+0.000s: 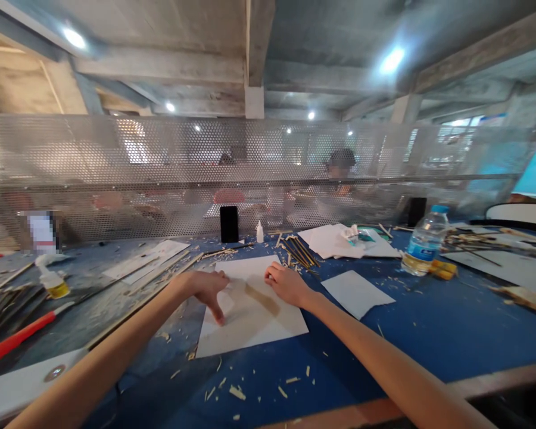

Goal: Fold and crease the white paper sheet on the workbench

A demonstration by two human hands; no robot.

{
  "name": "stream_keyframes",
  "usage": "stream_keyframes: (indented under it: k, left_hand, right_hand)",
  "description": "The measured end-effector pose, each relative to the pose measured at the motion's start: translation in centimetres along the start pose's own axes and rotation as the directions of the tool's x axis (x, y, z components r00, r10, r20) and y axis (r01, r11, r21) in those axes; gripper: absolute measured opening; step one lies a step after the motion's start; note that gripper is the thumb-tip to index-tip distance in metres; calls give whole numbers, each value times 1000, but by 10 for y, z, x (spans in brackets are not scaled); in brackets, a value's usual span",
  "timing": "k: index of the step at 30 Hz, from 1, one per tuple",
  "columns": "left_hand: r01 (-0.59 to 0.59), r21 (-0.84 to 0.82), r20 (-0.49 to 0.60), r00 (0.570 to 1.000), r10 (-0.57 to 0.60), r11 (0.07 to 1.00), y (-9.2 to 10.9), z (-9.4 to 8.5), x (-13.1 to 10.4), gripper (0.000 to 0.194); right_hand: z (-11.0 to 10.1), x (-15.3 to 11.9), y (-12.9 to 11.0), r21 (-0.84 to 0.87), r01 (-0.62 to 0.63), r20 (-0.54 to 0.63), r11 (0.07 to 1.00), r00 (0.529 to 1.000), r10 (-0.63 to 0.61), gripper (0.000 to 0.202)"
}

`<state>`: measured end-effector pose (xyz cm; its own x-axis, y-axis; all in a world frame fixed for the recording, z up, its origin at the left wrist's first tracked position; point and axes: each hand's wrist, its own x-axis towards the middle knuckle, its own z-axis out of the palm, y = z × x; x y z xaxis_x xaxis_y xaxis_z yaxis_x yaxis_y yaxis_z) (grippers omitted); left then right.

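Note:
A white sheet of paper (245, 333) lies on the blue table in front of me, with a brownish strip-shaped patch (262, 299) across its middle. Over the sheet's left side rests my left hand (209, 292), its thumb stretched down towards the paper and apart from the other fingers. My right hand (288, 285) is at the sheet's upper right, fingers curled together. Whatever it may hold is hidden or too small to name. A smaller white paper piece (357, 293) lies right of my right forearm.
Behind the sheet stand a black phone (229, 224) and a small white bottle (259, 232). Thin sticks (299, 251) and wood shavings (237, 392) litter the blue table (438, 328). A water bottle (424, 244) stands right; a red-handled tool (22, 339) lies left. A perforated screen (183, 179) borders the back.

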<state>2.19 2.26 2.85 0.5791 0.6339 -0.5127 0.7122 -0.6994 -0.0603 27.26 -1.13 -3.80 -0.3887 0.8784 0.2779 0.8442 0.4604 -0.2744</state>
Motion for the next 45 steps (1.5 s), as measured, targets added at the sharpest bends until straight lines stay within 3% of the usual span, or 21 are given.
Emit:
stream_keyframes:
  k: [6,21,26,35,45]
  left_hand:
    - [2,-11,-4,1000,-2,1000,0,0,1,110]
    - [4,-44,-22,1000,-5,999,-3,3,4,112]
    - [-41,-55,-37,999,39,998,-3,3,3,104]
    - [-7,-4,-14,1000,7,1000,-3,3,4,113]
    - [-17,-31,-11,1000,16,999,-4,3,5,112]
  right_hand:
    - [-6,2,4,71,62,45,996,997,-66,4]
    - [-5,2,2,53,-13,6,999,1000,13,8]
    - [-6,0,-3,39,24,40,999,999,-26,6]
    - [-6,-1,-3,-21,17,17,1000,1000,-16,8]
    - [-4,2,12,44,-24,-40,999,999,26,8]
